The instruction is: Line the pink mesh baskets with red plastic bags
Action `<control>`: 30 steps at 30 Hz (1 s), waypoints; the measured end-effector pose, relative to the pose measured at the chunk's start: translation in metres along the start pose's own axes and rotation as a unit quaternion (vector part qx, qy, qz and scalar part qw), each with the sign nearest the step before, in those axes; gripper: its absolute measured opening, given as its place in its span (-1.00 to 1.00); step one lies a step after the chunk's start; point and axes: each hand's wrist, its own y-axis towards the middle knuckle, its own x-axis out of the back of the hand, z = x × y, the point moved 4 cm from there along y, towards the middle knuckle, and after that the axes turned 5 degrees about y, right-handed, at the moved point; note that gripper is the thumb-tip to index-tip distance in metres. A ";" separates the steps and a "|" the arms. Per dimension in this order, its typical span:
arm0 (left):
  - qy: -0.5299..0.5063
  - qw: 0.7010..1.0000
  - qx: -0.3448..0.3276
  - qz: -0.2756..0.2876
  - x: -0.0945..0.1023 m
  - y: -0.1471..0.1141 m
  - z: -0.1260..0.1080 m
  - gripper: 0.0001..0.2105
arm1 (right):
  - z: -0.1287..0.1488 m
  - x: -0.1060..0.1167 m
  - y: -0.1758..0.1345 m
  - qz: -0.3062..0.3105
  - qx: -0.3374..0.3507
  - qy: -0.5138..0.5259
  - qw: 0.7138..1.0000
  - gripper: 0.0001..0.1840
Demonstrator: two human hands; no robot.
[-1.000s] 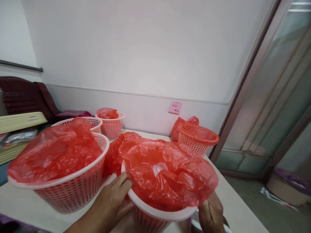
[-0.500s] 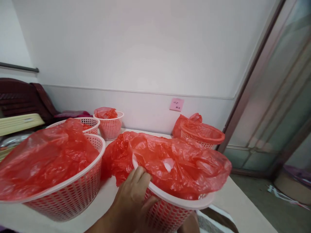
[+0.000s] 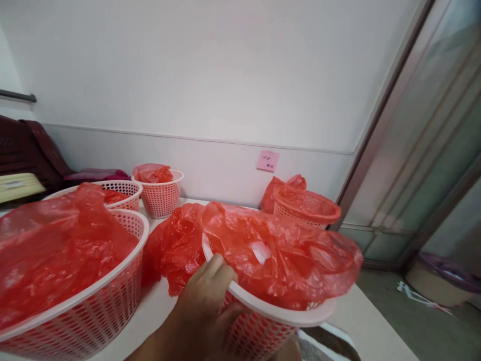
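The table (image 3: 368, 331) carries several perforated pink baskets. Largest is the big basket (image 3: 90, 306) at the near left, filled with a crumpled red bag (image 3: 56, 245); just behind it a second wide basket (image 3: 124, 189) is seen. At centre front the held basket (image 3: 270, 313) is raised and tilted, its red liner bag (image 3: 285, 255) spilling over the rim. The left hand (image 3: 205, 306) is closed round the basket's near wall, fingers (image 3: 216, 265) hooked over the rim; of the right hand only a sliver shows beneath the basket (image 3: 287, 351), and its grip cannot be told. The basket is judged light and fairly stiff, best taken at the solid rim rather than the mesh wall; the liner is judged thin, soft, slippery and easily torn. A loose red bag (image 3: 173, 245) lies against the held basket's left side, between it and the big basket, crowding that side. Farther back stand a lined basket (image 3: 306, 208) at right, a small basket (image 3: 161, 193) by the wall, and a pink note (image 3: 267, 161) on the wall
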 end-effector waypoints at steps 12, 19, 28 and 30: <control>0.059 0.940 -0.117 -0.314 0.027 0.095 0.002 -0.81 | 0.005 -0.016 -0.007 0.082 -0.037 -0.175 0.980 -0.50; 0.088 0.927 -0.070 -0.358 0.010 0.161 0.068 -0.68 | -0.008 -0.029 -0.011 0.065 -0.038 -0.179 0.981 -0.47; 0.102 0.917 0.001 -0.385 0.016 0.173 0.113 -0.64 | -0.013 -0.032 -0.013 0.085 -0.044 -0.137 0.986 -0.46; 0.102 0.917 0.003 -0.385 0.018 0.169 0.111 -0.65 | -0.008 -0.028 -0.011 0.086 -0.052 -0.128 0.987 -0.46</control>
